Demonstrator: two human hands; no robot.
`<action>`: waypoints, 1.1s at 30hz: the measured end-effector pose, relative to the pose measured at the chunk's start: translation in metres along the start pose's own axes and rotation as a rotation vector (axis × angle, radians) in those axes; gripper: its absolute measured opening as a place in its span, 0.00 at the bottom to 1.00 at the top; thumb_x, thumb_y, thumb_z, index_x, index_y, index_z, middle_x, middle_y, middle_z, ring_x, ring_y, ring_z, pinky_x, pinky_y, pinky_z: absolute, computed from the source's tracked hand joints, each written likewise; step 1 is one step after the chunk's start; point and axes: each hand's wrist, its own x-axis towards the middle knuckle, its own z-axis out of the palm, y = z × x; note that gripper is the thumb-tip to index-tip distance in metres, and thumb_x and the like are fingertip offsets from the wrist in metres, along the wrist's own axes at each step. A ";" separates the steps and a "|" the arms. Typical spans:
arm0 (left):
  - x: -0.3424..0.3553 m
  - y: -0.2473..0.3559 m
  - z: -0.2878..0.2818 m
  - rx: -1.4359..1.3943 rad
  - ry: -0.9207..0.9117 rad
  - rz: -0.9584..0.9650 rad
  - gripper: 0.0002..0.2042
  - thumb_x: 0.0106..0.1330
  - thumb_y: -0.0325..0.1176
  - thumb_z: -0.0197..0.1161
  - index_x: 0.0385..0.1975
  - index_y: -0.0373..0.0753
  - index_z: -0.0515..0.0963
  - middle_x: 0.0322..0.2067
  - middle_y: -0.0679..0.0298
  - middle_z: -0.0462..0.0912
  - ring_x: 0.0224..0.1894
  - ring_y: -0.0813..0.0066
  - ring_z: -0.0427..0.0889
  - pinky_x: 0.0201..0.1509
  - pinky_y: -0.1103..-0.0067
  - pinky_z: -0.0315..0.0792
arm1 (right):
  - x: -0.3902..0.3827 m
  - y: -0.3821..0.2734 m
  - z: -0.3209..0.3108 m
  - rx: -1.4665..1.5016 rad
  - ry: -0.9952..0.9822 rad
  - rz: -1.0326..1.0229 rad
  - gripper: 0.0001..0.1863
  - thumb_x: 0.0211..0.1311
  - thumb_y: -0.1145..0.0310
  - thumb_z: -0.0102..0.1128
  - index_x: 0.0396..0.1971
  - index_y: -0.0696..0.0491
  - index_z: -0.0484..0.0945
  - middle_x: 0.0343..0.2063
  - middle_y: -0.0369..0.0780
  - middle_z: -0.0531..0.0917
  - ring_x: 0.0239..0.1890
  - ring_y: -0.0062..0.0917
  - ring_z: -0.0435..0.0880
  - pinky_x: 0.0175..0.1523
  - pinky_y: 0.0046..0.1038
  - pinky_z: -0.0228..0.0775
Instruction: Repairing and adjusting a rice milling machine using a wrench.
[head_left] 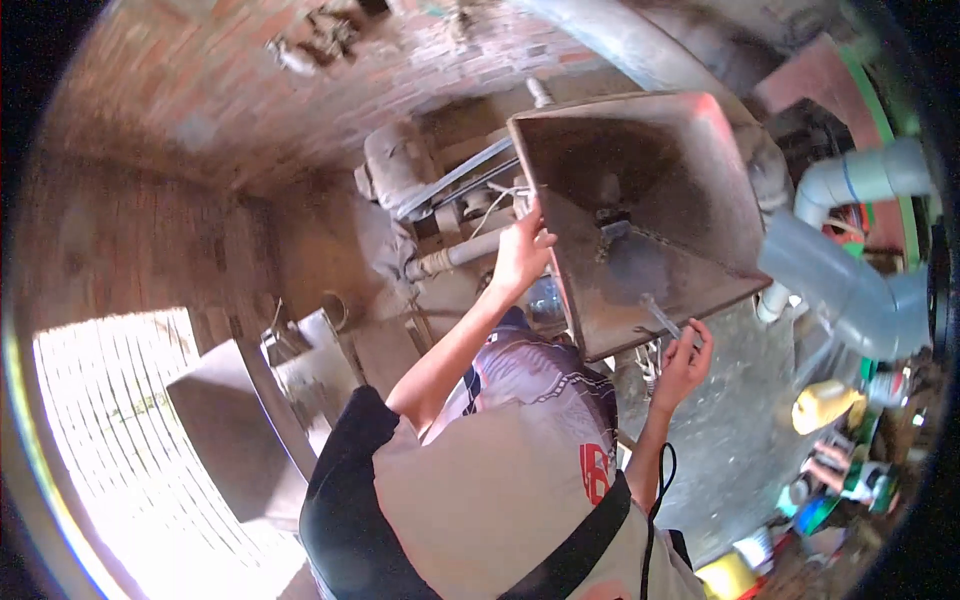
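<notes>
A large, dark, rusty metal hopper (700,200) with sloped sides and a small opening at its bottom fills the upper middle. My left hand (521,255) grips its left edge, fingers curled round the rim. My right hand (685,362) is at the lower edge, holding a slim pale metal tool (660,313) that points up into the hopper; its exact kind I cannot make out. Left of the hopper sit a motor (393,160), belts (455,177) and a horizontal shaft (478,243).
Grey plastic pipes (830,275) bend at the right. Yellow jugs (820,405) and assorted containers stand on the concrete floor (740,430) below them. At the left are a metal chute (225,420) and a bright barred opening (100,410). A brick wall (190,90) rises behind.
</notes>
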 end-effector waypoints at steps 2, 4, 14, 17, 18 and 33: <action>-0.006 -0.006 -0.021 -0.089 -0.054 0.002 0.32 0.53 0.21 0.60 0.61 0.35 0.57 0.41 0.48 0.79 0.44 0.71 0.80 0.46 0.79 0.71 | -0.018 -0.006 0.024 0.129 0.002 0.008 0.11 0.64 0.66 0.50 0.42 0.54 0.71 0.13 0.31 0.67 0.12 0.12 0.61 0.17 0.16 0.51; -0.007 -0.005 -0.025 0.019 -0.037 -0.033 0.33 0.52 0.23 0.60 0.61 0.35 0.57 0.41 0.48 0.79 0.44 0.67 0.80 0.46 0.76 0.72 | -0.014 -0.014 0.035 0.163 -0.052 0.054 0.12 0.64 0.66 0.49 0.43 0.56 0.70 0.16 0.32 0.70 0.16 0.14 0.65 0.21 0.17 0.55; -0.013 -0.030 -0.074 -0.479 -0.266 -0.270 0.24 0.55 0.37 0.63 0.53 0.38 0.71 0.37 0.65 0.81 0.38 0.86 0.76 0.45 0.84 0.70 | -0.046 -0.025 0.094 0.103 -0.296 0.249 0.16 0.64 0.66 0.49 0.48 0.59 0.69 0.28 0.39 0.79 0.24 0.18 0.75 0.27 0.16 0.65; -0.010 -0.016 -0.093 -0.405 -0.335 -0.293 0.25 0.55 0.39 0.63 0.53 0.39 0.71 0.36 0.63 0.82 0.36 0.85 0.75 0.42 0.84 0.70 | -0.055 -0.025 0.115 -0.172 -0.300 0.113 0.16 0.65 0.66 0.48 0.49 0.58 0.68 0.31 0.40 0.80 0.25 0.17 0.76 0.27 0.16 0.65; -0.009 -0.014 -0.094 -0.376 -0.378 -0.341 0.25 0.55 0.41 0.63 0.53 0.41 0.71 0.35 0.62 0.82 0.34 0.85 0.75 0.40 0.83 0.71 | -0.057 -0.027 0.120 -0.189 -0.296 0.113 0.16 0.65 0.66 0.48 0.49 0.58 0.68 0.31 0.40 0.80 0.25 0.17 0.76 0.27 0.16 0.65; 0.025 -0.057 -0.090 -0.471 -0.552 -0.166 0.18 0.58 0.41 0.60 0.48 0.43 0.76 0.33 0.54 0.82 0.34 0.75 0.81 0.40 0.79 0.72 | -0.032 -0.036 0.156 0.255 -0.372 0.559 0.11 0.66 0.65 0.48 0.40 0.56 0.72 0.37 0.42 0.80 0.27 0.20 0.76 0.28 0.19 0.67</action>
